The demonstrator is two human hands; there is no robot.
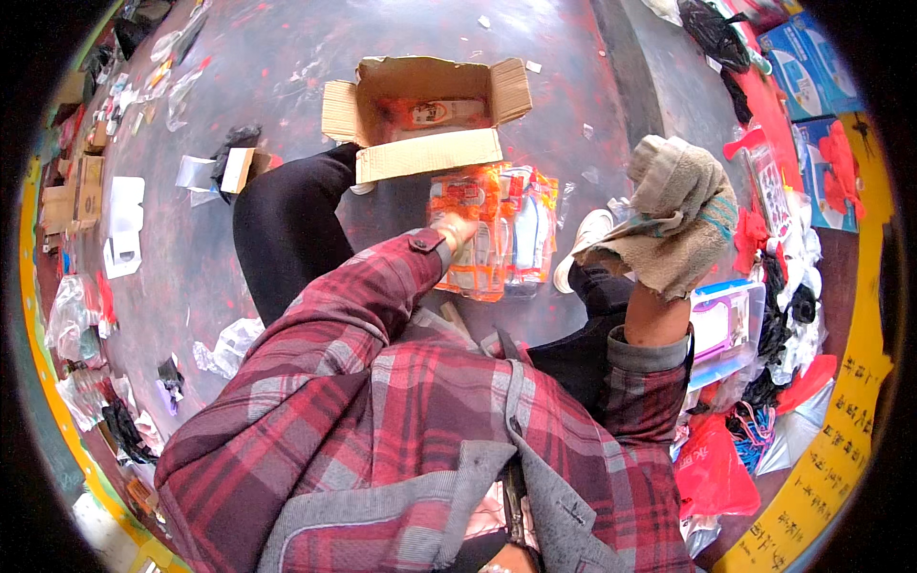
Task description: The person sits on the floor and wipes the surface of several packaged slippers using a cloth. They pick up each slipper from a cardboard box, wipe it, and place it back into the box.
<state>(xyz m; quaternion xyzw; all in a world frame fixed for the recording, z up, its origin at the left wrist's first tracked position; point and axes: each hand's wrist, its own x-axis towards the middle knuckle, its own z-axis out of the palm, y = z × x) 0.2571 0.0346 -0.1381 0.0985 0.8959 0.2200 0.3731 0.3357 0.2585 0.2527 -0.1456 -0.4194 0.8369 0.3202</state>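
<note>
The left hand [456, 232] touches orange-and-clear plastic packets [482, 263] just one-o'clock of centre, near the open cardboard box [429, 156] at twelve, while a beige towel [673, 215] at two covers the right hand, both grips unclear.

The rag [673, 215] looks rough and fuzzy from where I sit, far away. I see shiny plastic packets [495, 239], a dull cardboard box [430, 156] and a smooth, slightly shiny floor [449, 29].

The left hand [457, 232] could get into the cardboard box [420, 78] through its open top, but the front flap [430, 156] stuck out by the orange packets [476, 267], and the left leg [291, 220] crowded one side.
</note>
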